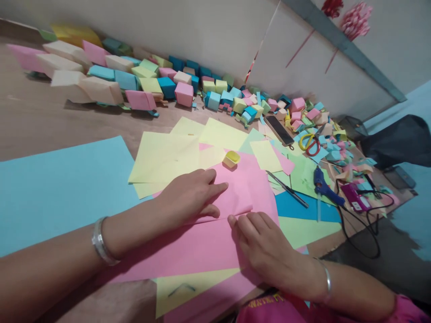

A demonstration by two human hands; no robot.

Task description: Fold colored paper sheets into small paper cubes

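A large sheet of pink paper (208, 251) lies in front of me, with a strip folded over along its middle. My left hand (191, 197) rests on the folded part, index finger and thumb stretched apart, holding nothing. At the fold's edge, my right hand (259, 233) has its fingers curled in, thumb and forefinger at the paper; the exact contact is partly hidden. Just beyond my left fingertips sits a small yellow folded paper piece (231, 159). A cutter knife (288, 189) lies to the right of the pink sheet.
Many folded paper boxes (184, 93) line the wall. A blue sheet (67, 184) lies left and yellow sheets (164, 154) lie behind my left hand. To the right are scissors (310, 142), a phone (279, 130), a glue gun (325, 186) and a purple cabled box (355, 197).
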